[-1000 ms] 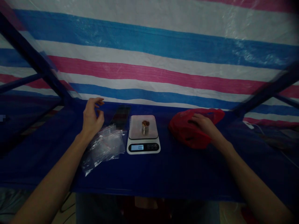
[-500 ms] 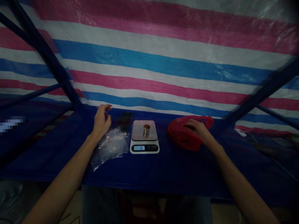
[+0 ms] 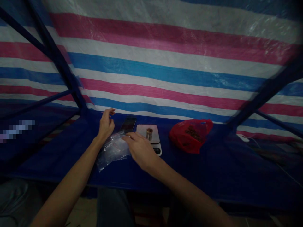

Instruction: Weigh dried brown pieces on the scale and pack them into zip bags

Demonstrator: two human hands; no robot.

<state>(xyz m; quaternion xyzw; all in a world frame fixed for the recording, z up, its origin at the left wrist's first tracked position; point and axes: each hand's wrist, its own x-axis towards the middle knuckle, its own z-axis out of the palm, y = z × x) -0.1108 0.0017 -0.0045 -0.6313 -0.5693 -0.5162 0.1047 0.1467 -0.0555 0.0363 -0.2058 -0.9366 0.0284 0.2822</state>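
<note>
My left hand (image 3: 107,124) rests at the far left of the bags, its fingers loosely bent and apart, with nothing visible in them. Under its wrist and to the right lies a pile of clear plastic zip bags (image 3: 111,153). Over the right edge of this pile reaches my right hand (image 3: 140,151), fingers stretched out; its thumb is hidden. Behind that hand stands a white digital scale (image 3: 155,132), its display mostly covered. A small metal cup (image 3: 149,136) with brown pieces on top stands on the scale's plate.
A red plastic bag (image 3: 181,135) holding brown pieces sits right of the scale. Behind the zip bags lies a dark phone (image 3: 129,124). Blue frame bars (image 3: 63,71) and a striped sheet (image 3: 165,75) bound the blue table (image 3: 189,176). A white plug with cable (image 3: 243,137) is at right.
My right hand has left the red bag and moved left, across the scale to the zip bags. The red bag's brown contents now show. My left hand stays nearly the same.
</note>
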